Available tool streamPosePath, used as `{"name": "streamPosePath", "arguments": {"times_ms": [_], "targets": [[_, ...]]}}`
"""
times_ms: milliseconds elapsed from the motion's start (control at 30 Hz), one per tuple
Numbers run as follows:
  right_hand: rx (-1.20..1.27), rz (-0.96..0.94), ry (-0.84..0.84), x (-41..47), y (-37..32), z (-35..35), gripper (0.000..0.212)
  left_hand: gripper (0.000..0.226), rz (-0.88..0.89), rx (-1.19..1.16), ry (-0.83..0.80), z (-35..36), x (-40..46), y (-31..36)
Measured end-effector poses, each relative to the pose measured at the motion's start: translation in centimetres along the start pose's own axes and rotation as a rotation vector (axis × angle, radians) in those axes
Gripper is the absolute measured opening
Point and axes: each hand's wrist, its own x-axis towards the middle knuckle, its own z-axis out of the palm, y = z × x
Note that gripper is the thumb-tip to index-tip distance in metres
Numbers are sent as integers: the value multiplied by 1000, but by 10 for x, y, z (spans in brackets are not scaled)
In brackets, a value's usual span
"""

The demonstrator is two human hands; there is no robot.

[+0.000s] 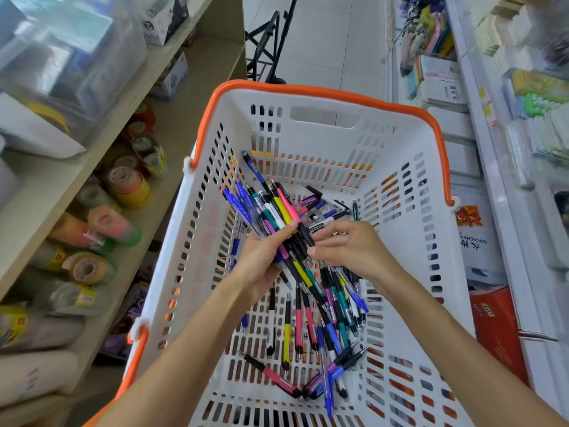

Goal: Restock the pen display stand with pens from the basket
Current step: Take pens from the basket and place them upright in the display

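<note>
1. Locate the stock. The white perforated plastic basket with orange handles [400,186] sits below you in the aisle. Loose multicoloured click pens [326,318] lie scattered across its floor, most of them in the middle and toward the near side.

2. Check your left hand [261,260]. Its fingers and thumb are curled round a fanned bundle of pens [271,208], gripped near the middle of the barrels, with the ends splaying toward the far left wall of the basket.

3. Check your right hand [348,245]. Its fingertips are pressed against the right side of the same bundle, pinching one or two dark barrels. Exactly how many it holds cannot be told.

4. Expect the pens to be light, stiff and smooth. A loose fan of round barrels is likely to slide apart, so square the ends together before you lift.

5. Take hold at mid-barrel or on the rubber sleeves, where the grip is surest. Avoid the tips and the clips, which probably snag on the basket slots.

6. Keep the bundle small enough for one hand to close round fully.

7. Note that the pen display stand is not in view. The wooden shelf of tape rolls [129,186] stands at left and the white shelving with stationery packs [440,87] at right.
</note>
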Motion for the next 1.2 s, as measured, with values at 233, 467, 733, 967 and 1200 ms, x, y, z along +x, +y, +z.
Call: {"name": "streamPosePath", "arguments": {"times_ms": [233,467,733,967,1200], "targets": [[-165,-59,-106,-14,-6,2,21,24,-72,73,-5,-2,-15,4],[-398,-89,-407,-41,-45,-9,20,27,-175,113,-19,-4,-54,25],[-373,-169,-347,-60,-129,-3,21,18,-222,52,-158,-11,-133,79],[-309,-195,-464,-104,-210,75,25,15,-82,-76,-49,-49,-219,125],[-316,-266,-614,-164,-267,183,30,15,93,-165,117,-116,-322,164]]}}
